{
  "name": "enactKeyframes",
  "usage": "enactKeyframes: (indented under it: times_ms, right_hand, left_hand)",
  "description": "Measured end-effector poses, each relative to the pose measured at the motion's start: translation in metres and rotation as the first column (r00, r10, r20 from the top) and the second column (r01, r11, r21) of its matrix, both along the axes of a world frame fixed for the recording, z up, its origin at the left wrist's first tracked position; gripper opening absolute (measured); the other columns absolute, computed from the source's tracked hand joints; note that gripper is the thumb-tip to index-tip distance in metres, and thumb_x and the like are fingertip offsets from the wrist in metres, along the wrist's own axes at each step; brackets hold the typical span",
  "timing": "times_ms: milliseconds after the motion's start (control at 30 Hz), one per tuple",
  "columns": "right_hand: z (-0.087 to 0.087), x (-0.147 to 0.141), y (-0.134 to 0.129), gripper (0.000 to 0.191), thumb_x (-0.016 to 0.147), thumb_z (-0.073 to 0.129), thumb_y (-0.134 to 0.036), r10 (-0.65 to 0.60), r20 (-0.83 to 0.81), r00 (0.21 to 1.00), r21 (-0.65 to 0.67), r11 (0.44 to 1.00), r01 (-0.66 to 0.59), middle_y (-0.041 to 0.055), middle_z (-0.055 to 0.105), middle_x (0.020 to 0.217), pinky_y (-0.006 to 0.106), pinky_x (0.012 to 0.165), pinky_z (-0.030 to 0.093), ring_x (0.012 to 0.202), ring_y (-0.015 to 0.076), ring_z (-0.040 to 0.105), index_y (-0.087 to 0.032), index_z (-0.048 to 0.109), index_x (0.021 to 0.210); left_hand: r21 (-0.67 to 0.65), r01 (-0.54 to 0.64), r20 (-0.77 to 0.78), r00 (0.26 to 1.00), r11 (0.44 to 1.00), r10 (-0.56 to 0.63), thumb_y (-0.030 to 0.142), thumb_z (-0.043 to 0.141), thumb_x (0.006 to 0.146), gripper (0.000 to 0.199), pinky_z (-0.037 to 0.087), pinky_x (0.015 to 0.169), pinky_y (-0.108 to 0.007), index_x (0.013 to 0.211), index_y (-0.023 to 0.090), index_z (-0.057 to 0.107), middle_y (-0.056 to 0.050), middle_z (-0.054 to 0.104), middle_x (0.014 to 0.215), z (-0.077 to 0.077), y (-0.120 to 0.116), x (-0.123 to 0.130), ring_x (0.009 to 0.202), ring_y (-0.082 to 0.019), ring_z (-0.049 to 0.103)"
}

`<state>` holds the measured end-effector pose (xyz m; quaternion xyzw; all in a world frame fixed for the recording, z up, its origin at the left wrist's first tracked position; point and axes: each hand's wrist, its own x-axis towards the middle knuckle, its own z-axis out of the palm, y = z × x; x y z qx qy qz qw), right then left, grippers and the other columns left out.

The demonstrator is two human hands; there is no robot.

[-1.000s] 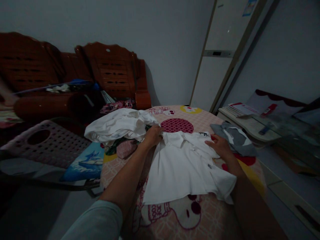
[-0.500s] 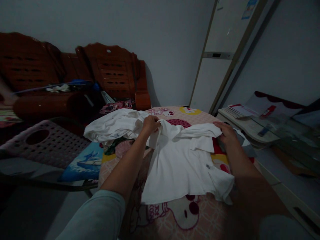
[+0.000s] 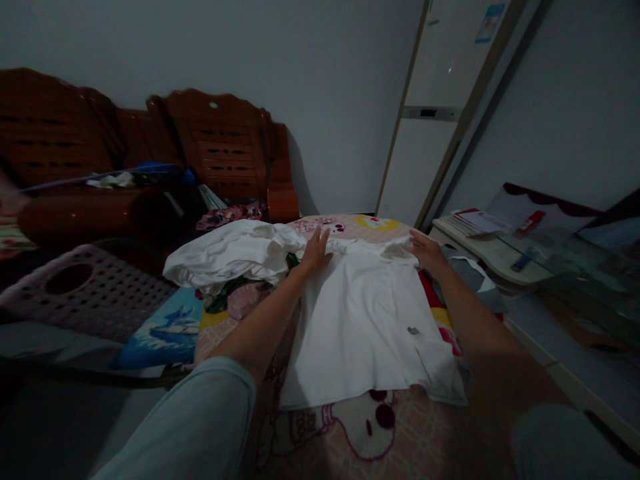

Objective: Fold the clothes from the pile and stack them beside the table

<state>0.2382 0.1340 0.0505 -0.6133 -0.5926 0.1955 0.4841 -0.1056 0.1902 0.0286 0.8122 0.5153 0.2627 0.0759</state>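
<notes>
Shirt on our bench touches our open left hand at eleven o'clock. At one, we cannot tell if our right hand grips.

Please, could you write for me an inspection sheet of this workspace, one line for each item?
Surface: patterned cloth, printed with cartoon figures.
Things in hand: white shirt, spread out, small dark mark low on its right side.
Clutter: heaped white clothing and pink cloth on the left; grey garment on the right.
Hands: left hand on the shirt's far left corner, fingers extended; right hand at the far right corner, grip unclear.
Cables: nothing seen.
Surroundings: wooden bench behind; pink basket at left; papers at right; another person's hand, blurred, at left edge.
</notes>
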Motion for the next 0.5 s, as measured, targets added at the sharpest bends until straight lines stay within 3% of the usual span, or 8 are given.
enactKeyframes:
  times_ms: [100, 200, 367, 500]
  right_hand:
    - [-0.008, 0.003, -0.019, 0.056, 0.073, 0.057, -0.017, 0.019, 0.175, 0.984, -0.100, 0.995, -0.002, 0.0131, 0.070, 0.121, 0.041, 0.096, 0.050, 0.112, 0.0252, 0.065, -0.014, 0.062, 0.129]
    - [-0.017, -0.006, -0.041, 0.043, 0.078, 0.055, -0.018, 0.129, 0.375, 0.918, -0.222, 0.974, -0.046, 0.0144, 0.070, 0.120, 0.042, 0.100, 0.047, 0.111, 0.0261, 0.065, -0.013, 0.069, 0.118]
    - [-0.037, -0.026, -0.057, 0.036, 0.081, 0.057, -0.021, 0.247, 0.450, 0.858, -0.277, 0.952, -0.129, 0.0119, 0.069, 0.121, 0.041, 0.105, 0.043, 0.117, 0.0254, 0.061, -0.017, 0.072, 0.113]
    - [-0.042, -0.030, -0.049, 0.036, 0.086, 0.049, -0.021, 0.219, 0.593, 0.775, -0.261, 0.963, -0.072, 0.0112, 0.065, 0.129, 0.041, 0.110, 0.038, 0.125, 0.0238, 0.056, -0.018, 0.069, 0.117]
  left_hand:
    - [-0.078, 0.103, -0.138, 0.984, 0.992, -0.113, 0.023, 0.059, 0.086, 0.060, 0.028, 0.117, -0.038, 0.142, 0.010, 0.042, -0.021, 0.030, 0.156, -0.017, -0.028, 0.005, 0.145, -0.027, 0.030]
    - [-0.142, 0.151, -0.240, 0.954, 0.978, -0.182, 0.028, 0.057, 0.088, 0.054, 0.033, 0.115, -0.036, 0.138, 0.012, 0.048, -0.018, 0.042, 0.150, -0.027, -0.050, 0.007, 0.140, -0.026, 0.039]
    - [-0.073, 0.107, -0.345, 0.930, 0.992, -0.125, 0.038, 0.048, 0.095, 0.048, 0.033, 0.114, -0.045, 0.138, 0.017, 0.048, -0.016, 0.045, 0.147, -0.038, -0.066, 0.001, 0.138, -0.028, 0.042]
    - [-0.041, 0.089, -0.355, 0.930, 0.995, -0.098, 0.038, 0.043, 0.097, 0.051, 0.028, 0.116, -0.049, 0.143, 0.017, 0.044, -0.016, 0.038, 0.153, -0.043, -0.072, -0.002, 0.143, -0.030, 0.033]
